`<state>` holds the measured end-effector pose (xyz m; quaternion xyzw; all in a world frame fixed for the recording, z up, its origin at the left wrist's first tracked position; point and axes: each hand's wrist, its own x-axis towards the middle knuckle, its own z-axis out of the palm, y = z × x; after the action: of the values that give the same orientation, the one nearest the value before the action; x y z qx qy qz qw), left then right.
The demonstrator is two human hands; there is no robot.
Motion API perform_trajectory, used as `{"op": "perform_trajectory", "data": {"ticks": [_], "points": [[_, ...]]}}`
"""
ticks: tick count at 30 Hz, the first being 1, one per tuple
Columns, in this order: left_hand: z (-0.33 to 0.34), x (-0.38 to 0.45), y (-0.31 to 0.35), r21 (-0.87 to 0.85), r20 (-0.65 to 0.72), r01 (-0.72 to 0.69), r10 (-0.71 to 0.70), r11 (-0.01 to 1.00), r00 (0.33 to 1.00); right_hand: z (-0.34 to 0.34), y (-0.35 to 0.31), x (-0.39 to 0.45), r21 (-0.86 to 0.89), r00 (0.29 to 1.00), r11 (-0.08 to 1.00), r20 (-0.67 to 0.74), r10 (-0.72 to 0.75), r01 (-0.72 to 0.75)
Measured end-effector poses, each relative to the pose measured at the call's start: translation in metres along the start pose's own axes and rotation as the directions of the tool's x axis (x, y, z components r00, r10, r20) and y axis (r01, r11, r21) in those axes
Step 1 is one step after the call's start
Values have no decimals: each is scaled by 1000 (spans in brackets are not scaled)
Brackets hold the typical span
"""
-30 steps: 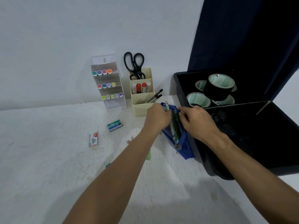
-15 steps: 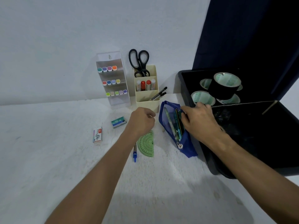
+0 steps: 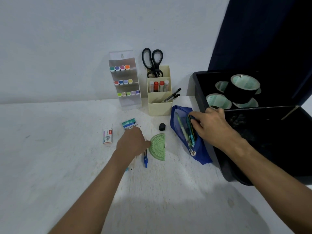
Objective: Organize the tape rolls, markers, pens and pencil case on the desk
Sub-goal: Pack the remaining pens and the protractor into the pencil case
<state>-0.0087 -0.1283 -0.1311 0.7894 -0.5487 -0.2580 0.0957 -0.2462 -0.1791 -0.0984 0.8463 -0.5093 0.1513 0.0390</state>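
Left hand [image 3: 133,142] has swung off the pencil case [image 3: 185,132] and drops fingers-down on the blue pen [image 3: 145,157] beside the protractor [image 3: 158,146], mid-desk; whether it grips, I cannot tell. Right hand [image 3: 214,127] pinches the pouch mouth open beside the black bin [image 3: 197,92] — next item going in, likely.

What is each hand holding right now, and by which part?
The right hand pinches the blue pencil case at its open top edge. The left hand is over a pen; a grip cannot be told.
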Motion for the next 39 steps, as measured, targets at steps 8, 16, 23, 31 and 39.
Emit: {"op": "perform_trajectory", "data": {"ticks": [8, 16, 23, 31, 39], "points": [[0, -6, 1, -95, -45, -16, 12, 995, 999, 2, 4, -3, 80, 999, 996, -40, 35, -32], [-13, -5, 55, -656, 99, 12, 71, 755, 993, 0, 2, -2, 133, 997, 989, -33, 65, -60], [10, 8, 106, -664, 29, -88, 143, 743, 989, 0, 3, -2, 142, 997, 989, -51, 57, -49], [21, 10, 112, -444, -38, -150, 149, 884, 988, 3, 5, 0, 147, 997, 988, -62, 50, -41], [25, 3, 123, -350, -13, -174, 181, 920, 983, 5, 7, 1, 111, 997, 993, -53, 48, -41]]}}
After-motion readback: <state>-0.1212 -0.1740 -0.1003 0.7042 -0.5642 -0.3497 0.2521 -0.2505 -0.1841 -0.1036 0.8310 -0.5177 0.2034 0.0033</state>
